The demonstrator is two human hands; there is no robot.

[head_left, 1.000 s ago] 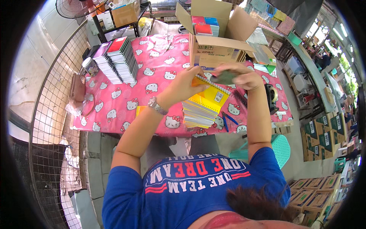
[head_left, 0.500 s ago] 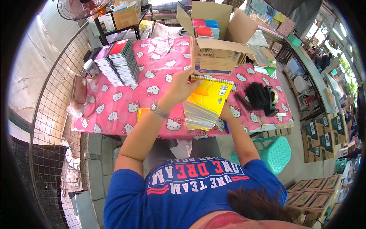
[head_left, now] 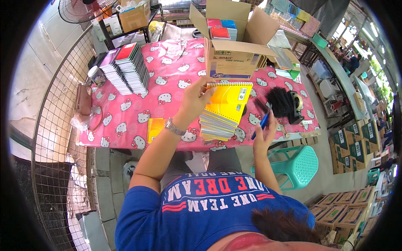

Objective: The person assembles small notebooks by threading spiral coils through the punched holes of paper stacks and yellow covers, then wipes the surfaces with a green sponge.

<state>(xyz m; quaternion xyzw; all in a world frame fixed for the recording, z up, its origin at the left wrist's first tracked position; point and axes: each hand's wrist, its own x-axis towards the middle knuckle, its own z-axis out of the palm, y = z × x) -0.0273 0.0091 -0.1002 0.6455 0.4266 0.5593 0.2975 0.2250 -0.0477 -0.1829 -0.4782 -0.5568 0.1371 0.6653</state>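
Observation:
My left hand (head_left: 197, 97) is closed on the coil-bound top edge of a yellow spiral notebook (head_left: 228, 94), lifting it at a tilt. Beneath it, a leaning stack of yellow spiral notebooks (head_left: 215, 126) rests near the table's front edge. To the right of the stack, my right hand (head_left: 265, 130) is closed around a slim blue-handled tool (head_left: 264, 120) with its tip pointing away from me; its exact kind is too small to tell. Another yellow notebook (head_left: 155, 129) lies left of the stack, partly behind my left forearm.
Two tall notebook stacks (head_left: 132, 69) stand at the left beside a cup (head_left: 96, 75) and a brown pouch (head_left: 83, 101). An open carton (head_left: 230, 62) with notebooks is at the back. Black bristly strands (head_left: 281, 102) and a tape dispenser (head_left: 297, 111) sit right; a green stool (head_left: 302, 167) is below.
My right hand has come out from beside the yellow stack and moved right, now holding up the blue-handled tool that lay at the table's front edge. My left hand keeps its grip on the notebook.

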